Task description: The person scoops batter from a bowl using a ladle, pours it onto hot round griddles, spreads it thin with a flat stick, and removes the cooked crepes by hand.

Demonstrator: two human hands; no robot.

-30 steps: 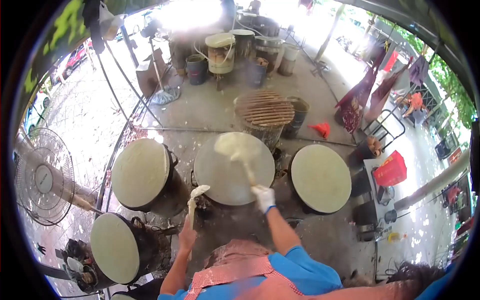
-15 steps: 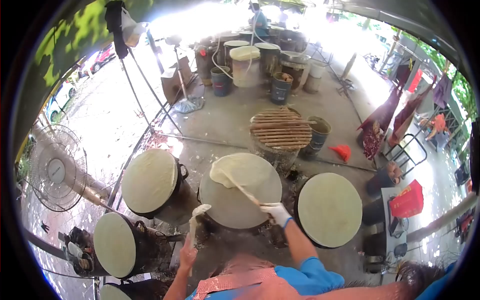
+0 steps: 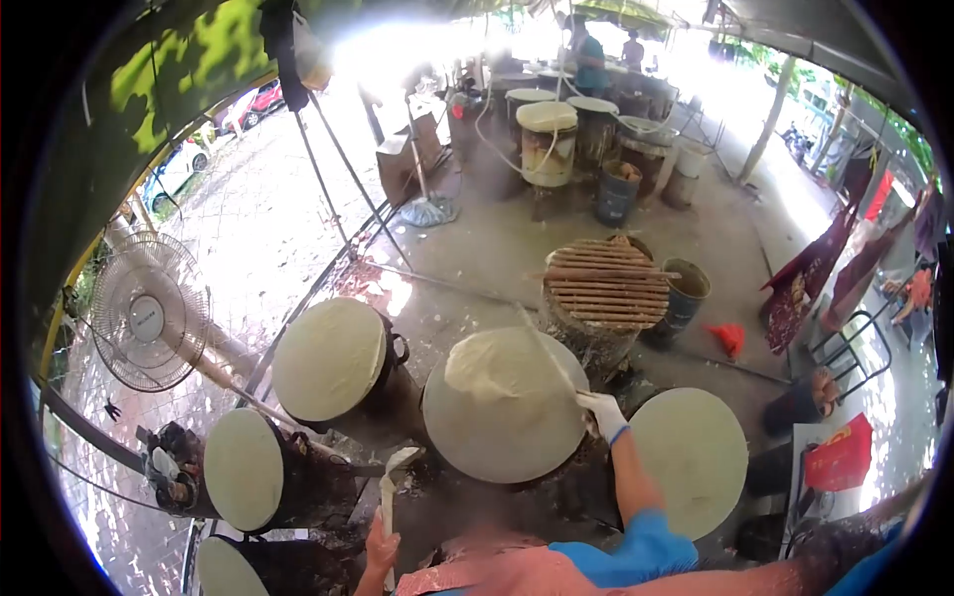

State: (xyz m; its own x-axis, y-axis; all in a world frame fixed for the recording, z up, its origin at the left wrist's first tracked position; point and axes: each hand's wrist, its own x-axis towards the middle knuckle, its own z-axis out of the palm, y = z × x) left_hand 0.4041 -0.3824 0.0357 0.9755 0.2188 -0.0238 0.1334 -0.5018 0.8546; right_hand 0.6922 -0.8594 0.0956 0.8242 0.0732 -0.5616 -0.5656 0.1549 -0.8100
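Note:
My left hand (image 3: 381,545), low in the view, is closed around the handle of a ladle (image 3: 402,459), its head coated with pale batter. My right hand (image 3: 601,411), in a white glove, grips a long thin spreading stick (image 3: 553,360) at the right edge of the middle round griddle (image 3: 497,447). The stick slants up and away over that griddle. Pale batter (image 3: 487,370) lies unevenly on its far half. Whether the stick touches the surface I cannot tell.
Round griddles coated with pale batter stand to the left (image 3: 328,358) and right (image 3: 691,462). A fan (image 3: 147,318) is at far left. Ahead is a drum topped with wooden slats (image 3: 608,283), beside a bucket (image 3: 686,288). Farther back are several drums and a person (image 3: 589,60).
My right hand has drawn the stick to the right, and it now stands more steeply over the griddle. The batter patch looks spread thinner. The view has shifted; my left hand still holds the ladle.

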